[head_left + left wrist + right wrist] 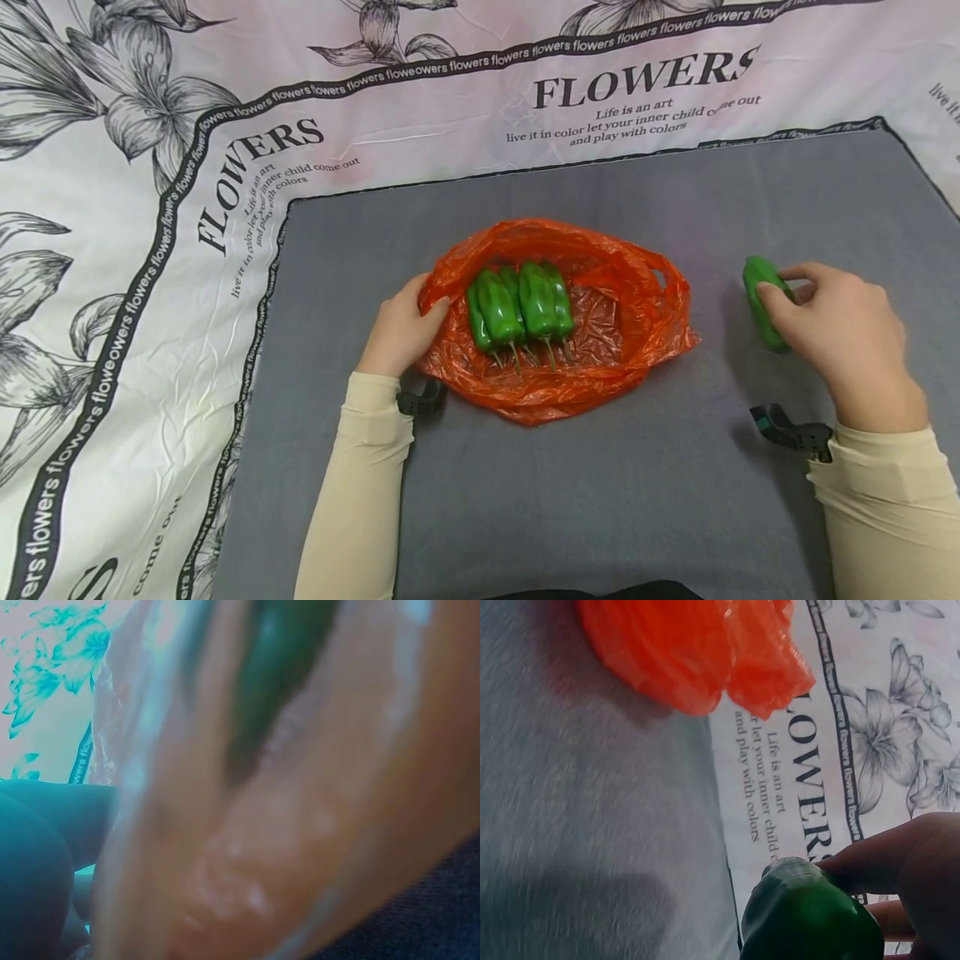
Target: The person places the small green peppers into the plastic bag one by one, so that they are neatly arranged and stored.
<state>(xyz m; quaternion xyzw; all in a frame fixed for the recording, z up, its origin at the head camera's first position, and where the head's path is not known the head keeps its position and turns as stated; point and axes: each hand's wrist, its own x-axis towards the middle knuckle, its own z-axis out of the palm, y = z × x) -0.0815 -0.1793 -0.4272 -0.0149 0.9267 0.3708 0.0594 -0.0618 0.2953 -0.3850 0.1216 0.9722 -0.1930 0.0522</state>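
An orange-red plastic bag [525, 404] lies spread open on the grey cloth, its mouth facing up. Several green peppers [498, 308] sit side by side in it, stems toward the person. My left hand [401, 329] grips the bag's left rim, thumb inside and fingers mostly hidden behind the film. To the right of the bag, my right hand [847, 333] pinches another green pepper [765, 304] between thumb and fingers. The right wrist view shows that held pepper [810, 915] close up, with the bag beyond it. Blurred orange film [247, 862] fills most of the left wrist view.
The grey cloth [600, 500] lies under everything. A white floral cloth [420, 125] with printed lettering borders it at the back and left. Dark wrist mounts [795, 433] sit at both sleeve cuffs.
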